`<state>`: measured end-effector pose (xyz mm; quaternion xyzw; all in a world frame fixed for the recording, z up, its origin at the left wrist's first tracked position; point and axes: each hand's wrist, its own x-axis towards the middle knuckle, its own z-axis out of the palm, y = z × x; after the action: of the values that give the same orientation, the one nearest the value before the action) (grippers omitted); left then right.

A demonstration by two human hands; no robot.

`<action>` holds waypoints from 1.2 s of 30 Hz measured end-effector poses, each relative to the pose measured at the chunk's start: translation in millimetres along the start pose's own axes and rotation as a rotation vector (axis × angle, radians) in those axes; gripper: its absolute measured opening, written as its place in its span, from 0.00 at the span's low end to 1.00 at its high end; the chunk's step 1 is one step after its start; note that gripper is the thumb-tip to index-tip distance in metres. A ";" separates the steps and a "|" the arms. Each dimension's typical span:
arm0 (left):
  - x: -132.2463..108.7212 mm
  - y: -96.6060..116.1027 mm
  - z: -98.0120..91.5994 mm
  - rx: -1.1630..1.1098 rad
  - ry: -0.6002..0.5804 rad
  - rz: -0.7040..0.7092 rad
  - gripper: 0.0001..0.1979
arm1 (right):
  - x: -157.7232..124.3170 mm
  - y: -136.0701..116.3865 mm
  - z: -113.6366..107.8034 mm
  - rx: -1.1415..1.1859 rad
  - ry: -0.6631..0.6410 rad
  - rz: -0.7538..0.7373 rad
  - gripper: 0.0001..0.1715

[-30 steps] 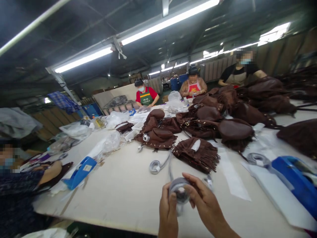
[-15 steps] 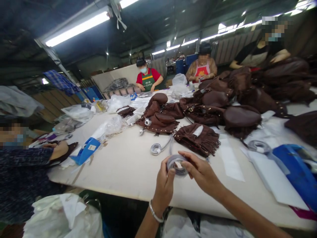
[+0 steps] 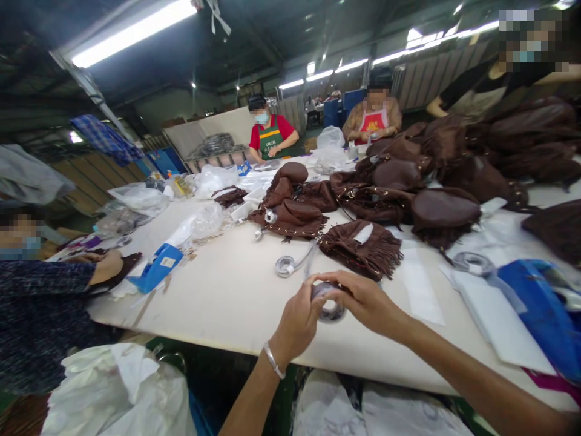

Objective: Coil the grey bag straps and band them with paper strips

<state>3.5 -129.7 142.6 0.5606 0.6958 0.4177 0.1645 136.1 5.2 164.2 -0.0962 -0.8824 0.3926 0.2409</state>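
Observation:
Both of my hands hold a small grey roll of tape (image 3: pixel 330 309) just above the near edge of the white table (image 3: pixel 227 297). My left hand (image 3: pixel 297 324) pinches the roll from the left; a silver bracelet sits on its wrist. My right hand (image 3: pixel 363 300) closes over the roll's top and right side. A thin strip runs from the roll towards a second small roll (image 3: pixel 285 265) lying on the table. Just beyond my hands lies a brown fringed bag (image 3: pixel 361 247).
A pile of brown bags (image 3: pixel 399 181) covers the table's far right. A blue tape dispenser (image 3: pixel 157 267) lies at the left, another blue one (image 3: pixel 542 309) at the right. Co-workers sit at the left edge and far end. A white plastic bag (image 3: pixel 113 393) sits below.
The view has tilted down and my arms now reach further out. My hands have stayed on the tape roll, and the right hand has closed over its top.

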 end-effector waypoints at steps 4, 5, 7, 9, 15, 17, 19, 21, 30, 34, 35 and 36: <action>-18.1 1.8 36.8 -0.283 0.291 -0.158 0.24 | -18.3 8.5 37.9 0.148 0.345 0.240 0.20; -21.7 -0.2 42.9 -0.300 0.316 -0.173 0.23 | -25.2 11.1 47.0 0.180 0.404 0.290 0.21; -24.7 -5.7 44.8 -0.255 0.302 -0.151 0.21 | -36.7 15.4 57.0 0.219 0.427 0.342 0.22; -21.0 -10.9 33.7 -0.085 0.183 -0.042 0.19 | -40.9 17.7 53.7 0.201 0.272 0.324 0.23; 2.7 -7.9 -3.3 0.414 -0.083 0.341 0.25 | -23.6 8.0 8.5 -0.047 -0.015 0.098 0.18; 1.8 -5.9 -1.3 0.303 -0.022 0.297 0.27 | -23.2 1.5 -1.1 -0.062 -0.004 0.097 0.14; -3.9 -5.6 5.8 0.141 0.033 0.224 0.28 | -27.9 -3.1 -3.0 -0.065 0.033 0.081 0.14; -10.0 -5.3 14.4 0.007 0.089 0.177 0.26 | -34.9 -3.7 4.5 -0.064 0.123 0.056 0.15; 8.7 12.3 2.1 0.375 -0.070 0.501 0.13 | -60.8 7.9 48.0 0.198 0.266 0.245 0.15; 16.3 30.4 -9.5 0.700 -0.284 0.602 0.11 | -67.1 -1.9 23.4 0.002 0.076 0.363 0.18; 17.2 34.0 -8.7 0.712 -0.279 0.613 0.12 | -67.5 -3.6 19.7 0.018 0.108 0.412 0.19; 17.6 36.7 -6.6 0.709 -0.267 0.627 0.13 | -68.1 -4.8 17.4 0.075 0.143 0.454 0.20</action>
<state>16.9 -115.4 178.9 0.8133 0.5656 0.1092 -0.0823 186.4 -33.6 133.9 -0.3109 -0.8035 0.4613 0.2118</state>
